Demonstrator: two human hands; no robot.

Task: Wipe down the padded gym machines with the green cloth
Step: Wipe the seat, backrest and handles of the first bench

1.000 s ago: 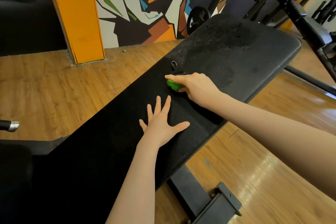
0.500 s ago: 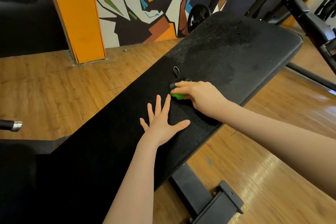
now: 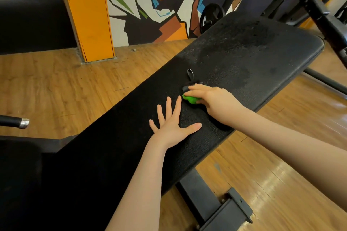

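Note:
A long black padded bench (image 3: 244,58) runs from lower left to upper right. My right hand (image 3: 214,101) grips a bunched green cloth (image 3: 190,99) and holds it against the pad near the bench's middle; most of the cloth is hidden under the fingers. A small dark loop (image 3: 189,73) sticks out beyond the fingers. My left hand (image 3: 172,124) lies flat on the pad with fingers spread, just nearer to me than the cloth. The far part of the pad looks damp and speckled.
The bench's black metal foot (image 3: 225,210) stands on the wooden floor (image 3: 56,90) below. An orange pillar (image 3: 88,13) and a painted wall are behind. A black machine frame (image 3: 323,13) and weight plate (image 3: 212,15) stand at upper right. A chrome-tipped bar (image 3: 16,122) pokes in from the left.
My right hand with the cloth slid a short way along the pad toward me, closer to my left hand. My left hand stayed put.

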